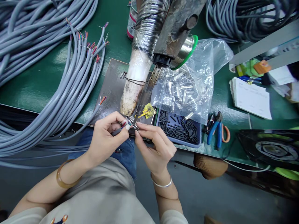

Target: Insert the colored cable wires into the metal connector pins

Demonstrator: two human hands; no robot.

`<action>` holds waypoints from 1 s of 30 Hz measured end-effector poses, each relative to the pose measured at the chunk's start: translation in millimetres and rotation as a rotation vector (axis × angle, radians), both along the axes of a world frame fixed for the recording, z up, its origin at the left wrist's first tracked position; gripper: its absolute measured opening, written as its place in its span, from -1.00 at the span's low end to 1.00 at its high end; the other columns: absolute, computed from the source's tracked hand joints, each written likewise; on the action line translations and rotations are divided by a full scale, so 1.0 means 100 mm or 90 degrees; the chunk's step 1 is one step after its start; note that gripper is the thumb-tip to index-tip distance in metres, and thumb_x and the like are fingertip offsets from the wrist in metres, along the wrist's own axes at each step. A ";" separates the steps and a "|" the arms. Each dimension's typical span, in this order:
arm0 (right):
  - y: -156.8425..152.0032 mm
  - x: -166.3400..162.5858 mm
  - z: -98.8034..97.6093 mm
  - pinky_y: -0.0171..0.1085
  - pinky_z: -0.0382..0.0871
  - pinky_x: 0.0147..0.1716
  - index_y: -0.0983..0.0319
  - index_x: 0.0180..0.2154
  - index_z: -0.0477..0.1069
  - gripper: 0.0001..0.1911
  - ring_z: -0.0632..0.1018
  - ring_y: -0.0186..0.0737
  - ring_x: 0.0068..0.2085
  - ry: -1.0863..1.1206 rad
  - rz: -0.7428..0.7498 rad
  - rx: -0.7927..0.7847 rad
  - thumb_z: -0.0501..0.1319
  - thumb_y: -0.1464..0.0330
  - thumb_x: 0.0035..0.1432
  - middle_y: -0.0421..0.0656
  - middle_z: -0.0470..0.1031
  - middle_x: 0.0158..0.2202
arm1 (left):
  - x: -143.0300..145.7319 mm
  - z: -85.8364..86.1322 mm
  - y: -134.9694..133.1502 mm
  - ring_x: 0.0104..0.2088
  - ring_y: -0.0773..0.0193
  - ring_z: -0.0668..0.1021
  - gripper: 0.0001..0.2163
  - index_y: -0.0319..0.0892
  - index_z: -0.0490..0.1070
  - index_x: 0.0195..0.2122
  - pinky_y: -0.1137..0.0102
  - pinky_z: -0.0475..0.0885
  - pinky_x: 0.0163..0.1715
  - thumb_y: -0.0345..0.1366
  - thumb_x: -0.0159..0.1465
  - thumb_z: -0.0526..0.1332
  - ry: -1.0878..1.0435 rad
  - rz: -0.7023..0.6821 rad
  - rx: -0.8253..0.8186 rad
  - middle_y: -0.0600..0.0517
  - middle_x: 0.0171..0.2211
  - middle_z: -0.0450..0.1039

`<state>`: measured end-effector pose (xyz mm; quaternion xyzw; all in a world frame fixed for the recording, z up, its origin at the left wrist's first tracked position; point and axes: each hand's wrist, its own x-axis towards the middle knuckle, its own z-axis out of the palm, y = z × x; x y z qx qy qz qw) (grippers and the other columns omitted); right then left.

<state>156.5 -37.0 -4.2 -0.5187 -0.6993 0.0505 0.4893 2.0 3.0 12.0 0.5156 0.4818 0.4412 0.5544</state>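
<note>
My left hand (108, 130) is closed on the end of a grey cable (116, 132), whose thin coloured wires fan out at my fingertips. Between my two hands sits a small metal pin connector (131, 122), right under the tip of a soldering iron (149, 90) that points down from above. My right hand (155, 141) pinches thumb and forefinger together at the connector's right end; what they grip is too small to make out. Beside the iron's tip lies a yellow sponge-like piece (149, 110).
Stripped grey cables (77, 81) crowd the left. A foil duct (140, 62) and solder spool (187, 51) stand over the grey board (111, 81). Rightward are a plastic bag of connectors (179, 87), a blue tray (198, 137) of black tubes, pliers (218, 130) and a paper pad (252, 98).
</note>
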 end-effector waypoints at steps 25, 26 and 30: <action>-0.01 -0.05 -0.04 -0.32 0.67 -0.20 0.17 -0.24 0.46 -0.81 0.72 -0.28 -0.19 -0.023 -0.016 0.017 0.32 0.58 0.23 -0.11 0.70 -0.16 | 0.00 -0.16 -0.10 -0.62 0.46 0.32 -0.92 -0.16 0.44 -0.35 0.53 0.22 -0.62 -0.43 0.29 0.28 0.033 0.022 0.110 0.21 -0.59 0.23; -0.01 -0.04 -0.04 -0.31 0.67 -0.20 0.17 -0.24 0.46 -0.81 0.72 -0.28 -0.19 -0.023 -0.015 0.017 0.32 0.58 0.23 -0.11 0.70 -0.15 | 0.00 -0.15 -0.10 -0.62 0.46 0.33 -0.92 -0.16 0.44 -0.35 0.53 0.23 -0.62 -0.43 0.29 0.28 0.034 0.023 0.113 0.20 -0.59 0.24; 0.01 -0.03 -0.05 -0.30 0.67 -0.21 0.16 -0.25 0.46 -0.82 0.72 -0.27 -0.19 -0.006 -0.012 0.013 0.33 0.56 0.22 -0.12 0.71 -0.15 | 0.00 -0.11 -0.06 -0.64 0.48 0.33 -0.91 -0.17 0.41 -0.36 0.56 0.26 -0.64 -0.42 0.29 0.28 -0.027 -0.001 0.043 0.20 -0.59 0.31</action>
